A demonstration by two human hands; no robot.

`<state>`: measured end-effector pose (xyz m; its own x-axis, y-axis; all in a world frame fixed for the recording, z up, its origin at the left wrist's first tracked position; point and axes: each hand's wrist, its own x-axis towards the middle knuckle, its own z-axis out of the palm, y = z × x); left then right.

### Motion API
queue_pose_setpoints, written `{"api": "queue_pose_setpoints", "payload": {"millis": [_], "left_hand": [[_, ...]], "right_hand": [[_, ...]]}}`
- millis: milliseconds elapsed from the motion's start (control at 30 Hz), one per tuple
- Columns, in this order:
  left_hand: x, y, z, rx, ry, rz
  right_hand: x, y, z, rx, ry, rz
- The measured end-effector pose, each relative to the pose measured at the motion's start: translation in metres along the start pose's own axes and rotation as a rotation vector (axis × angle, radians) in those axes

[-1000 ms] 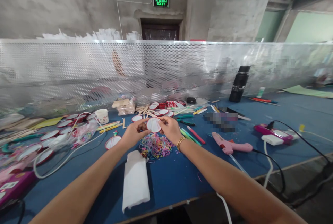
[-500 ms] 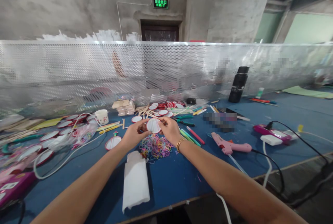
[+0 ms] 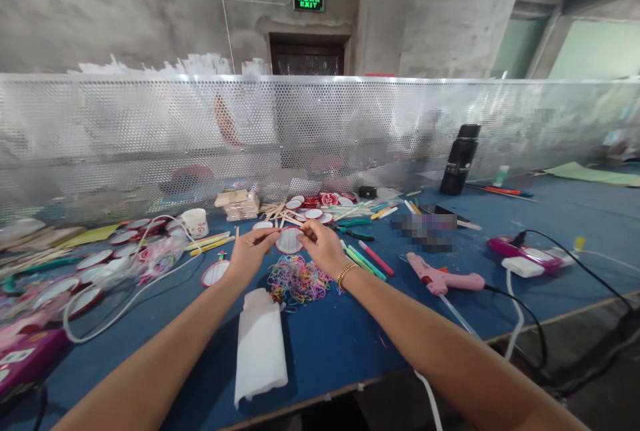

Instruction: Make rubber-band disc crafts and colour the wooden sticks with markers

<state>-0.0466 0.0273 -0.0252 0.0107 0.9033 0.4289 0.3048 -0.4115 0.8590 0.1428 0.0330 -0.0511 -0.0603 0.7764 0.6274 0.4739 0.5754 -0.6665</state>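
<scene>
A round white disc with a red rim (image 3: 289, 241), like a jar lid seen from inside, is upright between my two hands. My left hand (image 3: 253, 252) pinches at its left edge with thumb and forefinger. At its right edge my right hand (image 3: 324, 249), with a gold bracelet at the wrist, is closed the same way. Faint lines cross the disc's white face; I cannot make out what they are. Just below the disc lies a heap of colourful small rubber bands (image 3: 300, 281). A folded white cloth or paper (image 3: 261, 351) lies nearer to me.
Left stand a paper cup (image 3: 195, 223) and another red-rimmed disc (image 3: 216, 273). Wooden sticks (image 3: 274, 211), green-handled pliers (image 3: 356, 229) and markers (image 3: 376, 258) lie behind and right. A pink glue gun (image 3: 443, 276) and a black bottle (image 3: 459, 159) are further right.
The disc has dropped slightly and shifted a little left. My left fingers have drawn back from its face to its left edge. My right hand stays at its right edge.
</scene>
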Motion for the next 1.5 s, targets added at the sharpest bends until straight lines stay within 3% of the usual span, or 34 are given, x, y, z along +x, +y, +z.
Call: {"api": "queue_pose_setpoints", "payload": {"millis": [233,433,833,933,1133,1233,1500], "left_hand": [[-0.006,0.008,0.003,-0.214,0.025,-0.165],[-0.007,0.007,0.006,-0.354,-0.009,-0.214],[-0.007,0.003,0.006,-0.268,-0.022,-0.211],[-0.005,-0.001,0.004,-0.121,-0.095,-0.114],[-0.006,-0.008,-0.002,0.449,-0.276,0.32],[-0.008,-0.007,-0.002,0.612,-0.275,0.363],[-0.013,-0.002,0.003,0.704,-0.208,0.385]], "right_hand": [[-0.001,-0.004,0.0,0.038,-0.003,-0.032],[-0.002,-0.001,0.003,0.035,-0.005,-0.046],[-0.003,-0.001,0.006,0.063,-0.014,-0.038],[-0.001,0.002,0.008,0.142,-0.01,0.019],[0.001,0.007,0.007,0.255,-0.039,0.108],[0.001,0.007,0.006,0.3,-0.035,0.157],[-0.003,0.002,0.011,0.371,-0.023,0.178]]}}
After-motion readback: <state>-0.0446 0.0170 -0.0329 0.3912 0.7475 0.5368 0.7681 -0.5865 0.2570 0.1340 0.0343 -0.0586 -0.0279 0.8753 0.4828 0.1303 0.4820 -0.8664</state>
